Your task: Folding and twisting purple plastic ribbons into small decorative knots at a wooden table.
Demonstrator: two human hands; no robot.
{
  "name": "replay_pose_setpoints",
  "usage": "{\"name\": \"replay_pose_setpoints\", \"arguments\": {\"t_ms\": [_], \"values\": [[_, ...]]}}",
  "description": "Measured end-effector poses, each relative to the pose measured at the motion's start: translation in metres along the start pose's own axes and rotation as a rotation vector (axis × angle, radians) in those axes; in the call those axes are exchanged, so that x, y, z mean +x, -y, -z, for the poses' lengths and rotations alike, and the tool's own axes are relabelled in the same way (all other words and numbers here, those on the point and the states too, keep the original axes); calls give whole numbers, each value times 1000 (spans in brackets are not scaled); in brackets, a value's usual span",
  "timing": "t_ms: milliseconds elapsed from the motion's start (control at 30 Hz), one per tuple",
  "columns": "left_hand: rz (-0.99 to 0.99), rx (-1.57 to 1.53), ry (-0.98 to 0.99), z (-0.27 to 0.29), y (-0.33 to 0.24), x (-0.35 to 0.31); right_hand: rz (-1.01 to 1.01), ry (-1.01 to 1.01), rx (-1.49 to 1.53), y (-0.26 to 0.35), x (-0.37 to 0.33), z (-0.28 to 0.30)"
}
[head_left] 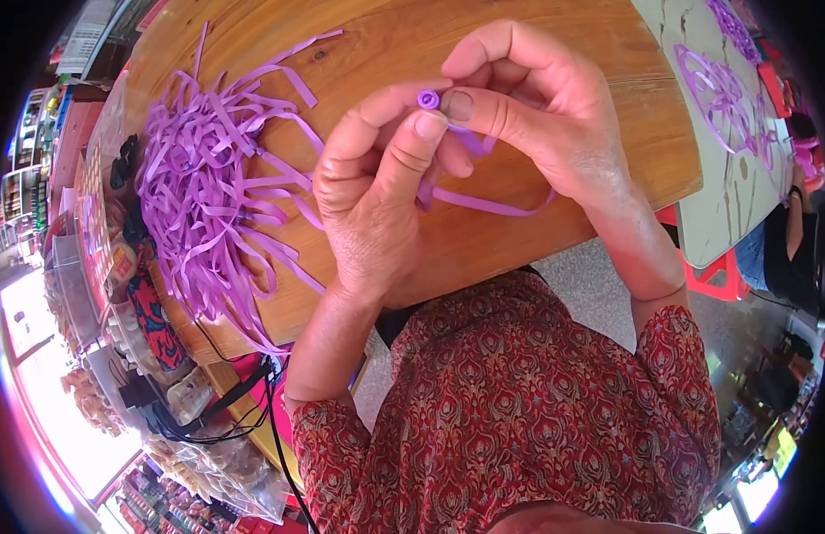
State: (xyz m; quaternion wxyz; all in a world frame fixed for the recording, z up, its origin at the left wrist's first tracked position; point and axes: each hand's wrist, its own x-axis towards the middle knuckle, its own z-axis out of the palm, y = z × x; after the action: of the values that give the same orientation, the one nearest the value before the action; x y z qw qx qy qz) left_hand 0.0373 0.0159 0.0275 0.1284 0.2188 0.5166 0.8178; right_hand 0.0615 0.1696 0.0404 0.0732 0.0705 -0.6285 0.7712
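Between my two hands, above the wooden table, is a small tight coil of purple ribbon (428, 100). My left hand (377, 169) pinches the coil between thumb and forefinger. From the right, the thumb of my right hand (541, 111) presses against the coil's side, with its other fingers curled behind. A loose tail of the ribbon (497, 208) hangs below my hands and curves to the right over the table. To the left of my left hand lies a big tangled heap of purple ribbons (203, 169), its loose ends reaching toward my wrist.
The wooden table (599, 53) spreads under my hands. On a pale table (710, 200) at the right lie more purple ribbons (719, 93); a person (790, 231) sits beside it, near a red stool (719, 278). Black cables (243, 418) hang at the lower left.
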Motion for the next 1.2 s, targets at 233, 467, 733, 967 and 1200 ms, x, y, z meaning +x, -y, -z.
{"name": "replay_pose_setpoints", "arguments": {"t_ms": [233, 467, 733, 967, 1200], "values": [[36, -148, -150, 1, -3, 8, 660, -214, -779, -13, -19, 1], [131, -489, -174, -2, -8, 9, 589, -20, -634, -13, -37, -13], [-13, -425, -207, -4, -5, 11, 190, -106, -367, -23, -56, -39], [-202, -243, -248, -24, -2, 6, 195, -262, 311, -31, -37, -51], [-229, 205, -326, 9, -13, 17, 381, -390, -128, -18, -37, -8]]}}
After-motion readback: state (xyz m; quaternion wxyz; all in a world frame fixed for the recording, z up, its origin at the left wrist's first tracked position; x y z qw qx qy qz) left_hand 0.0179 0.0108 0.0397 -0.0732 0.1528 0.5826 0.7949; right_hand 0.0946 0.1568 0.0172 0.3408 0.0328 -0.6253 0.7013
